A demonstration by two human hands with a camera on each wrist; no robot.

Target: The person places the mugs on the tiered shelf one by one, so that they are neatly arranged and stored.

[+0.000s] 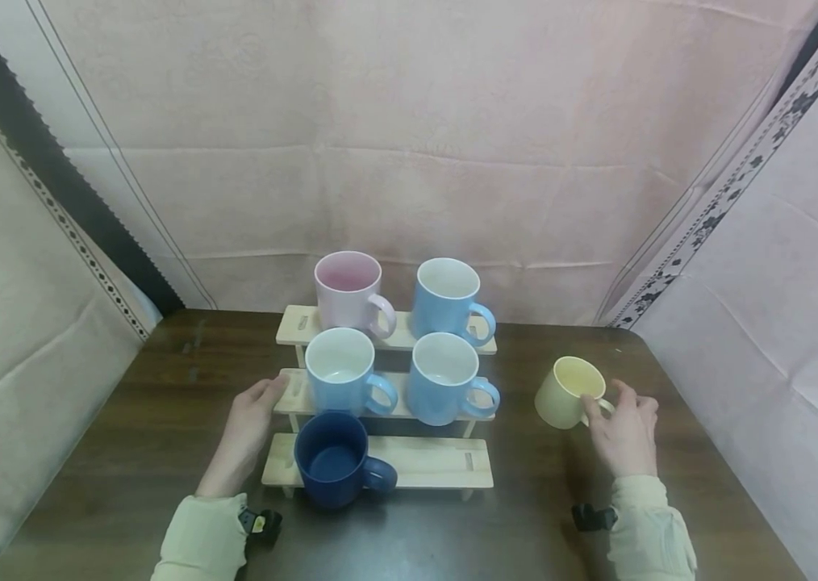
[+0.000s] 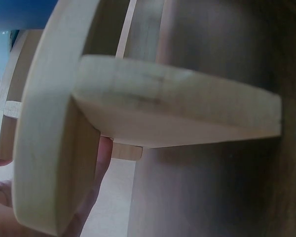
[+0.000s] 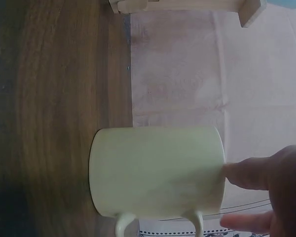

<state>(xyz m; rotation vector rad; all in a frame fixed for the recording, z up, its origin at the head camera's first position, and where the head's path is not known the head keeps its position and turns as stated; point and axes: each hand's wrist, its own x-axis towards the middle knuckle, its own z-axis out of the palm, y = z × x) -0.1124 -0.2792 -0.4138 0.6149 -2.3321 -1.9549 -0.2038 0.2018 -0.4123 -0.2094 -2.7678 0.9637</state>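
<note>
My left hand (image 1: 248,432) grips the left end of the middle tier of a wooden three-tier rack (image 1: 445,461); fingers (image 2: 103,155) show behind the board's end in the left wrist view. My right hand (image 1: 625,432) is at a pale yellow mug (image 1: 560,399) standing upright on the table. In the right wrist view its thumb (image 3: 249,173) meets the mug's rim, while another finger (image 3: 246,222) extends apart, beside the handle. A dark blue mug (image 1: 331,464) sits at the left of the lowest tier.
Two light blue mugs, left (image 1: 340,379) and right (image 1: 440,383), occupy the middle tier. Up top are a pink mug (image 1: 340,303) and another light blue mug (image 1: 445,303). Cloth hangings (image 1: 409,121) enclose the dark wooden table (image 1: 140,452) behind and at both sides.
</note>
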